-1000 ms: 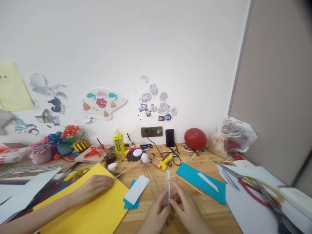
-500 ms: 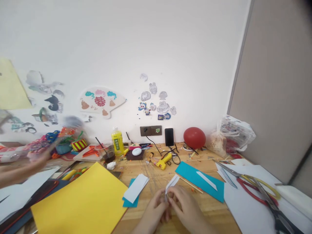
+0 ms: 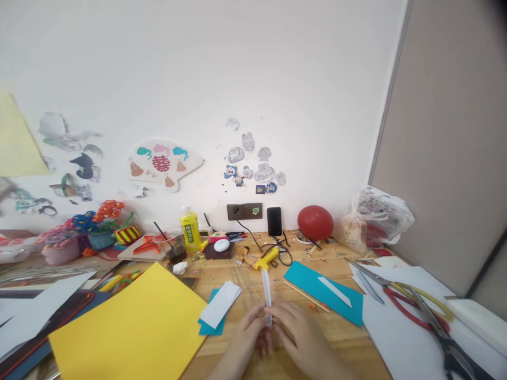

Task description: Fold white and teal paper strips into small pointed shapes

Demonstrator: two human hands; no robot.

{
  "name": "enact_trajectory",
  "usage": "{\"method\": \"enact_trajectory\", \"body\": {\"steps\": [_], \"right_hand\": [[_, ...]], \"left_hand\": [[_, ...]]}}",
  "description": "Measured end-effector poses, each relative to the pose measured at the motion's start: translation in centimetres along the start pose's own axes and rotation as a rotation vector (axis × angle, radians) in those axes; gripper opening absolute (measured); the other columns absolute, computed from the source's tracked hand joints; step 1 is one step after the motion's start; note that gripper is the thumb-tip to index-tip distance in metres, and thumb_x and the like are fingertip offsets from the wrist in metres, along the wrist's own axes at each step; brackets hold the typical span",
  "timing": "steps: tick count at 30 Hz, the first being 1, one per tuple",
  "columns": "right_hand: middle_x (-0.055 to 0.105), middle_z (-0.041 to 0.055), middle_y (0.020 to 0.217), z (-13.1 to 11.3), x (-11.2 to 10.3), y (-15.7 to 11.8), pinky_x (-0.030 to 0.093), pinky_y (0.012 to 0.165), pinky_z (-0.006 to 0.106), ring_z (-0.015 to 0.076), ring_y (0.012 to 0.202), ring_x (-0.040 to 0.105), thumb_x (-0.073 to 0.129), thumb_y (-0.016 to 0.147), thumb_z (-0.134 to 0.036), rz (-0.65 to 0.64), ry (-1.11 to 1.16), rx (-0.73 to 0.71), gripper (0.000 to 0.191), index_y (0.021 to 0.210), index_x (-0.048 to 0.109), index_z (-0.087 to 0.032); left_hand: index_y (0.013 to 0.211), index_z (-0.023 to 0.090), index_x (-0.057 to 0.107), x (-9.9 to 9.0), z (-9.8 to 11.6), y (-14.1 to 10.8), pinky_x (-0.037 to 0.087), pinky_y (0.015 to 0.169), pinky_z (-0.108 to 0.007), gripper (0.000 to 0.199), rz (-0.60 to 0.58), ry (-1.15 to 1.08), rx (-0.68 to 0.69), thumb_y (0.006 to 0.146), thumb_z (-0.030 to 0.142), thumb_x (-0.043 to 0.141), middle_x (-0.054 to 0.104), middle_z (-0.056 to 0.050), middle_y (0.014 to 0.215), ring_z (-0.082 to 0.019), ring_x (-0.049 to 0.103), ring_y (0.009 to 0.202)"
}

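A thin white paper strip [image 3: 266, 290] is sitting between the person's two hands, over the near middle of the wooden table [image 3: 209, 361]. The left hand [image 3: 249, 330] is pinching the low part of the strip from one side, with its fingers curled. The right hand [image 3: 299, 332] is holding it from the other side, with its fingers bent close together. The far end of the strip is pointing toward a yellow glue gun [image 3: 270, 257], but I cannot tell if they are touching.

To the left, white cards [image 3: 221, 304] are lying on top of blue cards [image 3: 209, 330], and a big yellow sheet [image 3: 130, 327] is lying just beside them. To the right, a skinny stick [image 3: 307, 296] is lying along a long blue paper [image 3: 303, 279], and a slanted white piece [image 3: 335, 292] is resting on that paper. Farther right, big scissors [image 3: 400, 312] are lying on white paper [image 3: 388, 338]. At the back, a phone [image 3: 274, 221] is standing by the wall [image 3: 317, 105], near a red balloon [image 3: 316, 222].
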State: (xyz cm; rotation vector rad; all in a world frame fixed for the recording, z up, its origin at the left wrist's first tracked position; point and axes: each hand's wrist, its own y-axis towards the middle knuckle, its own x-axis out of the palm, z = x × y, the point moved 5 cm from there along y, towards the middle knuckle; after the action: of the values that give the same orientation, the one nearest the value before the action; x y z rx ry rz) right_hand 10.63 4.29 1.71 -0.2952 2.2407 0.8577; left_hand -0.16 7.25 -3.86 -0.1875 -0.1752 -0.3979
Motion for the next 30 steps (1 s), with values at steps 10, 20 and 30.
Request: {"method": "enact_trajectory", "body": {"steps": [10,20,30], "right_hand": [[0.060,0.0028,0.086,1.1,0.5,0.2,0.039,0.074,0.026,0.0160,0.083,0.052,0.047,0.078,-0.009,0.037,-0.065,-0.007,0.016,0.080,0.059,-0.020],[0.056,0.0006,0.079,3.1,0.9,0.2,0.039,0.068,0.023,0.0153,0.078,0.053,0.049,0.073,-0.008,0.050,0.140,0.253,0.014,0.073,0.057,-0.019],[0.055,0.0008,0.080,2.0,0.9,0.0,0.037,0.068,0.024,0.0161,0.079,0.051,0.047,0.076,-0.013,-0.003,0.081,0.198,0.012,0.072,0.055,-0.020]], "left_hand": [[0.098,0.015,0.049,-0.4,0.3,0.2,0.030,0.041,-0.020,0.035,0.052,0.150,0.024,0.068,0.034,0.046,0.048,0.007,0.040,-0.010,0.044,0.037],[0.097,0.014,0.046,-0.5,-0.1,0.9,0.026,0.038,-0.019,0.036,0.038,0.146,0.117,0.069,0.036,0.047,0.048,0.008,0.039,-0.009,0.040,0.034],[0.063,0.016,0.054,-0.3,2.7,-0.7,0.037,0.059,-0.023,0.023,0.158,0.452,0.250,0.072,0.036,0.048,0.051,0.002,0.061,-0.014,0.048,0.062]]}}
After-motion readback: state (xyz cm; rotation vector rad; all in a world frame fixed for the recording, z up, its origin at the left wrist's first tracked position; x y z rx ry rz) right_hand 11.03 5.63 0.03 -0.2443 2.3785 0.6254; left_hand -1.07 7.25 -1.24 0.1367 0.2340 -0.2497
